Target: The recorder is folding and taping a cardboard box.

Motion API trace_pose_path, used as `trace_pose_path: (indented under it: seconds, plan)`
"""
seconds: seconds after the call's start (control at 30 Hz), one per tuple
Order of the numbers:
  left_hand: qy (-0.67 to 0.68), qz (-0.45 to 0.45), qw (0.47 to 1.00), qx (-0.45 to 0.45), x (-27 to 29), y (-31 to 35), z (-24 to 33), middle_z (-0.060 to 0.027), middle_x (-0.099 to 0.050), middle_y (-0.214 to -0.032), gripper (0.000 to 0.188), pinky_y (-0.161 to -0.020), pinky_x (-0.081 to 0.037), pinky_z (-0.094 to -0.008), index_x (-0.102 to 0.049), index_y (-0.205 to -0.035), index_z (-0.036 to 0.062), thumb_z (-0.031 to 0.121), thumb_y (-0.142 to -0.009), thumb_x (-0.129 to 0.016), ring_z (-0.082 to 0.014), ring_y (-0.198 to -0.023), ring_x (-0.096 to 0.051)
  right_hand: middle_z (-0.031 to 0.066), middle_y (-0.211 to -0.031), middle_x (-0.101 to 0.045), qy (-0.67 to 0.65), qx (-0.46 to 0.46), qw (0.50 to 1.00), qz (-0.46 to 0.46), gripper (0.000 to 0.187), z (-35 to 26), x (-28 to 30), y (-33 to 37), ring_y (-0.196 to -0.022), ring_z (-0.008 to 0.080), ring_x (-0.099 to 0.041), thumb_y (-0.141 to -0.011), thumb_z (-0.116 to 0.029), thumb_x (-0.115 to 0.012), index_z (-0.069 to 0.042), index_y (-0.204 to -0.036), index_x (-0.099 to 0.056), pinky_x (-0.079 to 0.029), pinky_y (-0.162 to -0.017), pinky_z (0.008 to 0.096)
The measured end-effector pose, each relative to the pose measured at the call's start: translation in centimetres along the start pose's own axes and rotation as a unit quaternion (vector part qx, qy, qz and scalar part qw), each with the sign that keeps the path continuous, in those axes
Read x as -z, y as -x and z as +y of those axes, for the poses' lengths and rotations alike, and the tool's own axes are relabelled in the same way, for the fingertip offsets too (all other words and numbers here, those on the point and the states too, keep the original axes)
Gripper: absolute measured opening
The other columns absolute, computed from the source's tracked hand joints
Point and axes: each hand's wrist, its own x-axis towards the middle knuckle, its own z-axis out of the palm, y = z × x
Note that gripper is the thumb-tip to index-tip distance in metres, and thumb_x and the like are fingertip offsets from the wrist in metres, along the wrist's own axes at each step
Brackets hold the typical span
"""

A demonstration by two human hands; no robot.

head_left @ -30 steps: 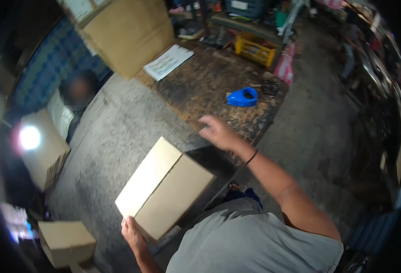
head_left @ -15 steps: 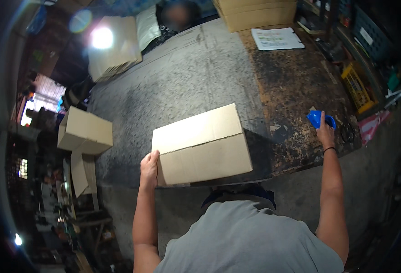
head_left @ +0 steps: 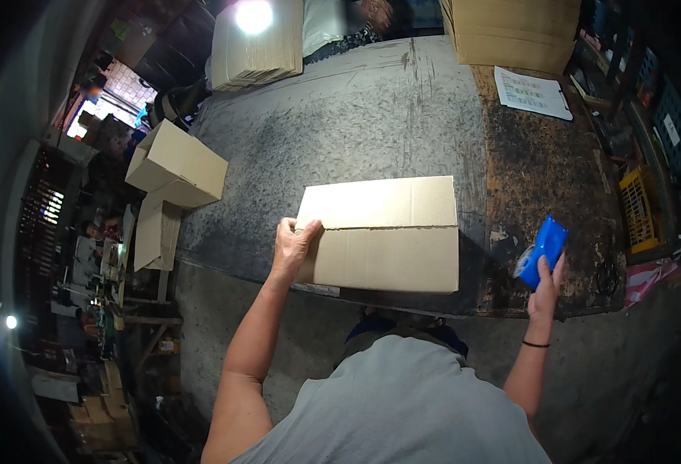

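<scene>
A closed cardboard box (head_left: 390, 259) lies near the front edge of the worktable, its two top flaps meeting along a seam. My left hand (head_left: 294, 241) grips the box's left end, with the thumb on top by the seam and the other fingers partly hidden. To the right of the box, my right hand (head_left: 545, 288) is closed round a blue tape dispenser (head_left: 547, 241), held tilted above the dark wooden part of the table. A pale tape roll shows at the dispenser's left side.
Another cardboard box (head_left: 182, 162) with raised flaps stands at the table's left edge. Flat cardboard (head_left: 257, 46) is stacked at the far left, near another person's hand (head_left: 377, 13). Printed sheets (head_left: 532, 93) and a large carton (head_left: 514, 35) lie far right. A yellow crate (head_left: 639, 209) stands beyond.
My right hand has lifted the tape dispenser and turned it, bringing it nearer the box. The box now sits squarer to the table edge, my left hand still on its left end. The view has shifted.
</scene>
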Motion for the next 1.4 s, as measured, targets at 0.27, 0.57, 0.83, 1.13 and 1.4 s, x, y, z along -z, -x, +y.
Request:
trace_pose_path:
  seconds: [0.27,0.57,0.83,1.13,1.4]
  plan:
    - [-0.394,-0.089,0.894,-0.193,-1.7,-0.6,2.8,-0.0202,-0.018,-0.158,0.07,-0.113,-0.01,-0.0642,-0.036,-0.149,0.0148,0.054,-0.093,-0.051,-0.0425,-0.146,-0.01,0.0122,-0.156,-0.025,0.01,0.072,0.989,-0.126,0.077,-0.3,-5.0,5.3,-0.14,0.0237,-0.029,-0.094,-0.016,-0.061,-0.008,-0.155,-0.015,-0.019,-0.116,0.0365]
    - [-0.295,-0.112,0.934,-0.164,-1.7,-1.4,4.5,-0.0252,-0.026,-0.154,0.087,-0.111,-0.033,-0.0502,-0.045,-0.143,0.0101,0.067,-0.079,-0.06,-0.0423,-0.139,-0.033,0.0227,-0.157,-0.017,0.207,0.174,0.943,-0.196,0.124,-1.5,-8.1,8.7,-0.143,0.0327,-0.023,-0.072,-0.073,-0.067,-0.006,-0.155,-0.003,-0.023,-0.115,0.0439]
    - [-0.331,-0.112,0.929,-0.127,-2.0,-1.2,5.5,-0.0228,-0.024,-0.155,0.095,-0.111,-0.033,-0.0509,-0.043,-0.145,0.0114,0.071,-0.075,-0.062,-0.0417,-0.139,-0.032,0.0283,-0.156,-0.013,0.207,0.143,0.946,-0.204,0.129,-2.3,-8.5,8.9,-0.144,0.0363,-0.021,-0.069,-0.066,-0.075,-0.005,-0.155,0.0,-0.024,-0.115,0.0456]
    - [-0.278,-0.099,0.937,-0.185,-1.9,-0.9,4.9,-0.0291,-0.023,-0.154,0.093,-0.112,-0.031,-0.0482,-0.039,-0.145,0.0006,0.065,-0.081,-0.06,-0.0421,-0.141,-0.03,0.0289,-0.157,-0.01,0.217,0.167,0.941,-0.201,0.134,-1.8,-8.2,8.6,-0.146,0.0372,-0.016,-0.064,-0.069,-0.076,-0.005,-0.154,0.0,-0.02,-0.117,0.0463]
    - [-0.31,-0.107,0.926,-0.189,-1.9,-0.8,4.0,-0.0266,-0.027,-0.153,0.089,-0.112,-0.032,-0.0484,-0.042,-0.144,0.003,0.066,-0.082,-0.058,-0.0411,-0.14,-0.031,0.0304,-0.155,-0.018,0.241,0.182,0.932,-0.201,0.13,-1.7,-8.3,8.6,-0.142,0.0398,-0.027,-0.068,-0.061,-0.079,-0.005,-0.154,0.001,-0.027,-0.114,0.0456]
